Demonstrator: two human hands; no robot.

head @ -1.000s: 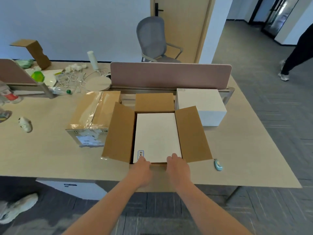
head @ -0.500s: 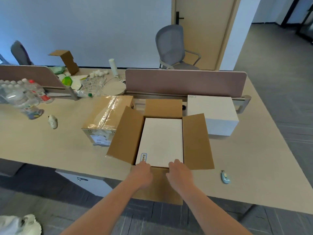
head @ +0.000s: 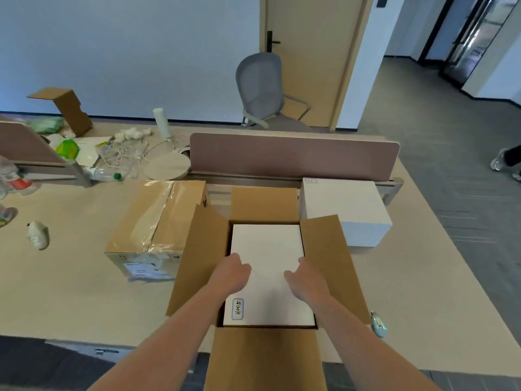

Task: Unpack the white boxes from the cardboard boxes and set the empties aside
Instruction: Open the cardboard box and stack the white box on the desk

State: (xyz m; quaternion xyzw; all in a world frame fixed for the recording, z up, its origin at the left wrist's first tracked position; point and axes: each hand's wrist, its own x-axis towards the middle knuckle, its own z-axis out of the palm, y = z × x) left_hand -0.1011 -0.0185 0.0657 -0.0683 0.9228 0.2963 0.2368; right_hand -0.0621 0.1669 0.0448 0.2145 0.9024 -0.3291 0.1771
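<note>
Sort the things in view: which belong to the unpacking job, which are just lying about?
Job: open cardboard box, packed white box, taped cardboard box, unpacked white box, left hand, right hand.
Lying about: water bottle, cables, green packet, office chair.

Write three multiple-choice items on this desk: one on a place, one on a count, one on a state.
1. Where does the unpacked white box stand? A) right of the open cardboard box B) on the chair C) on the floor
2. How many white boxes show? A) one B) two C) four
3. The left cardboard box is: A) flattened B) open C) taped shut
1 A, it sits on the desk to that side; 2 B, the packed white box plus the unpacked one; 3 C, clear tape runs along its closed top.
</note>
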